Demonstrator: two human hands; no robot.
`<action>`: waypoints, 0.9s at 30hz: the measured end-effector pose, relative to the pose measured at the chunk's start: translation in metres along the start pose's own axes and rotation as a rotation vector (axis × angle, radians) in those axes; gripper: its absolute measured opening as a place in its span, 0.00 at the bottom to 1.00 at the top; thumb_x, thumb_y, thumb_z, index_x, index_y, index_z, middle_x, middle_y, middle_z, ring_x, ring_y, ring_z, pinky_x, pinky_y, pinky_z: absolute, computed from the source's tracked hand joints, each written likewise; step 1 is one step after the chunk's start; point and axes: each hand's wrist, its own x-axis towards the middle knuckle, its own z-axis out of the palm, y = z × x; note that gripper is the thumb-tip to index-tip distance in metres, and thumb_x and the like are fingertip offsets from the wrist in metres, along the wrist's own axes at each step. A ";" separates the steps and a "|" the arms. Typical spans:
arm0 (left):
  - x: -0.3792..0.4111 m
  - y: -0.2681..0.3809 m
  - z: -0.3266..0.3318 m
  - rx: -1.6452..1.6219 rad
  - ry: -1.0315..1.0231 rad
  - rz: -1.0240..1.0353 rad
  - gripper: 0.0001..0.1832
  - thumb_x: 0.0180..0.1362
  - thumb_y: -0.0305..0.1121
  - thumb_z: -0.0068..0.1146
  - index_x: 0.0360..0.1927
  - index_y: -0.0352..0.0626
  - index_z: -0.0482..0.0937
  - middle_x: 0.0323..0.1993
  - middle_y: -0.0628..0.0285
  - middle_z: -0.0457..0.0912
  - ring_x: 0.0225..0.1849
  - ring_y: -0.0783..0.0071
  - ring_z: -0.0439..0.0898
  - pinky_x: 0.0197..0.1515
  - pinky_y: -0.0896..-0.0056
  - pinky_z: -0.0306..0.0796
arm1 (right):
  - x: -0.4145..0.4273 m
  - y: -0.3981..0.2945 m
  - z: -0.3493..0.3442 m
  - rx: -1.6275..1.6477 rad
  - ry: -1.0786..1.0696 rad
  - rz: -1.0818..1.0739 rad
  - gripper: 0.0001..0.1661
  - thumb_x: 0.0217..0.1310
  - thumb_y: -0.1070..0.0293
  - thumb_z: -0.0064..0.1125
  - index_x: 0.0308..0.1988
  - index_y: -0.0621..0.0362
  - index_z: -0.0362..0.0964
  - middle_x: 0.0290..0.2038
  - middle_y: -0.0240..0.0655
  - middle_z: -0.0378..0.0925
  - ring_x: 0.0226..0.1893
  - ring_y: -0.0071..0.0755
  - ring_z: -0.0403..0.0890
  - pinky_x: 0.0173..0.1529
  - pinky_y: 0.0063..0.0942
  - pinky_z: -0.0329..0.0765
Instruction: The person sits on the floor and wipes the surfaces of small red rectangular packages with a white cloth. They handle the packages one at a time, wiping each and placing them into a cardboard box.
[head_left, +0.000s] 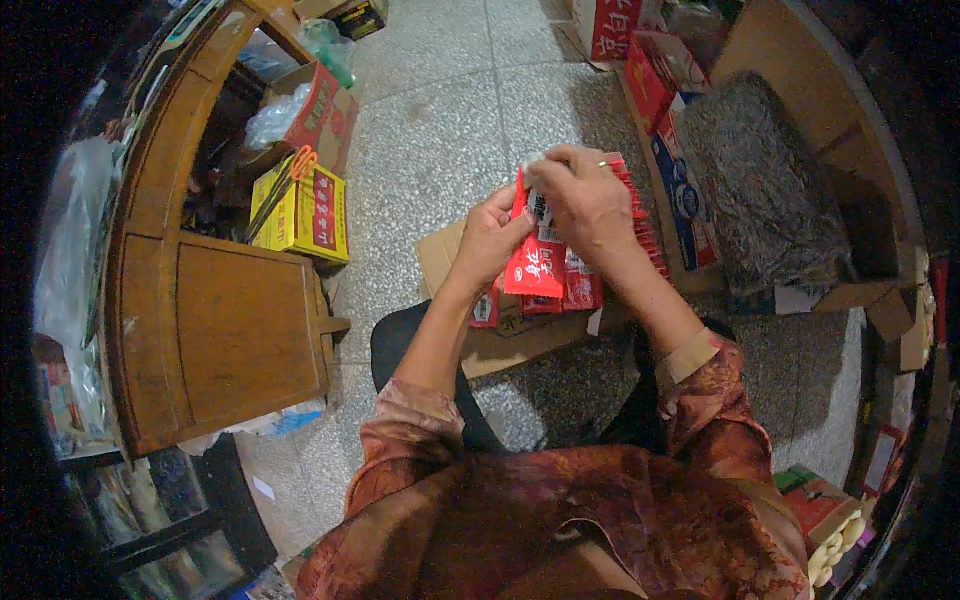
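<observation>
Straight before me is a red plastic packet (536, 262) with white printing, tilted lengthwise away from me. My left hand (495, 232) pinches its left edge, thumb on the front face. At the packet's upper end, the fingers of my right hand (589, 191) close on its top; a whitish bit shows by the fingertips, too blurred to name. Below lie more red packets (581, 291) on a flat cardboard piece (491, 360). A row of red serrated packet edges (641, 217) stands just right of my right hand, partly hidden by it.
On the left stands a wooden cabinet (225, 322) beside a yellow box (330, 217) with orange-handled scissors (304, 161) on it. At right, a large cardboard box (810, 90) holds a dark wrapped bundle (757, 187). Speckled stone floor (427, 112) stretches ahead.
</observation>
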 end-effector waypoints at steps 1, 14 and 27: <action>0.000 0.000 0.000 -0.005 0.002 0.009 0.20 0.61 0.25 0.51 0.57 0.35 0.70 0.43 0.62 0.80 0.38 0.80 0.79 0.42 0.76 0.75 | 0.000 0.007 0.000 0.017 0.043 0.037 0.14 0.51 0.70 0.59 0.42 0.53 0.74 0.43 0.40 0.75 0.45 0.47 0.76 0.46 0.37 0.76; 0.010 -0.001 0.000 -0.091 -0.102 -0.125 0.12 0.63 0.35 0.54 0.42 0.36 0.79 0.33 0.65 0.82 0.31 0.81 0.79 0.36 0.77 0.75 | 0.009 0.044 0.000 0.889 -0.303 0.474 0.16 0.57 0.63 0.59 0.43 0.59 0.78 0.37 0.32 0.80 0.37 0.25 0.78 0.45 0.27 0.75; 0.005 -0.007 -0.005 -0.159 0.088 -0.078 0.12 0.63 0.33 0.54 0.42 0.35 0.79 0.33 0.63 0.83 0.31 0.80 0.80 0.36 0.76 0.76 | -0.011 0.063 -0.021 0.906 -0.487 0.403 0.14 0.57 0.65 0.58 0.42 0.61 0.78 0.35 0.30 0.79 0.37 0.21 0.76 0.43 0.24 0.74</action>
